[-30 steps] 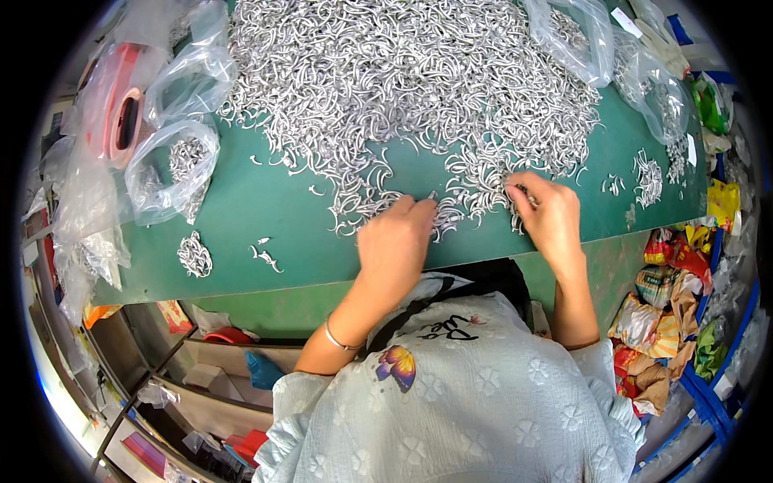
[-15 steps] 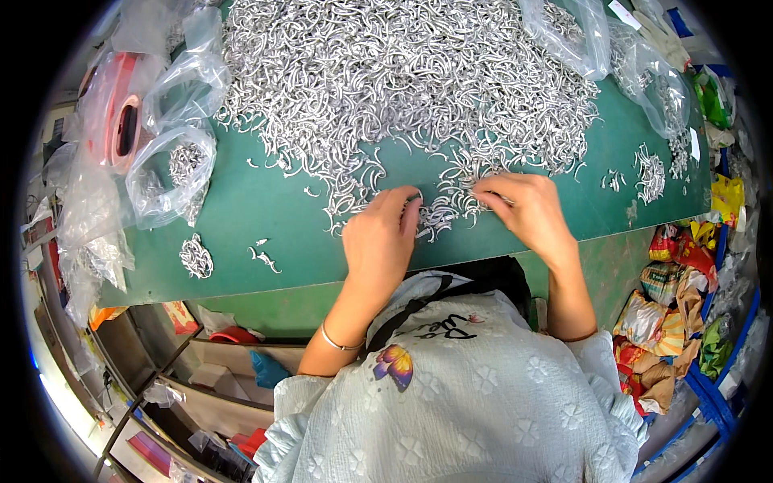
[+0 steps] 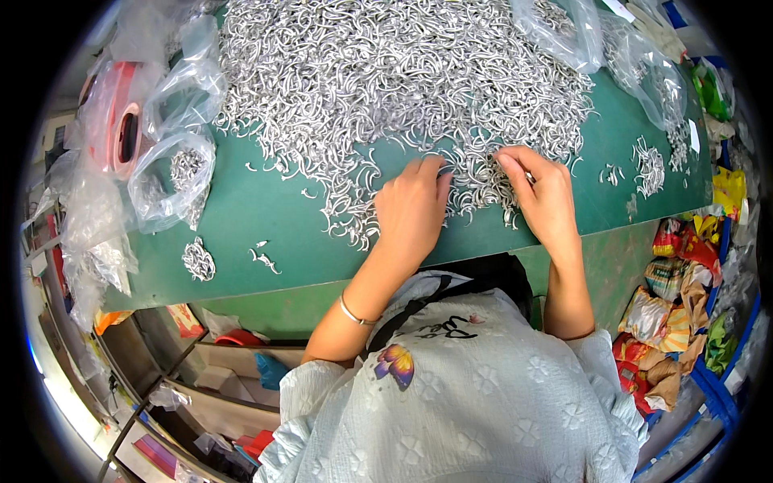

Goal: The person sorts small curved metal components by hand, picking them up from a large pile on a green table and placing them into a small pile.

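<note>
I had both hands at the near edge of the hook pile (image 3: 403, 80) on the green table (image 3: 266, 209). My left hand (image 3: 411, 211) lay flat, fingers loose, holding nothing. My right hand (image 3: 543, 193) pinched hooks (I couldn't tell how many). Small, slow picks worked best.

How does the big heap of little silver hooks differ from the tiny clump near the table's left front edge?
The large heap of curved silver metal pieces covers the green table top; both hands rest at its near edge. The small silver clump lies apart, untouched. Both look like the same pieces.
</note>
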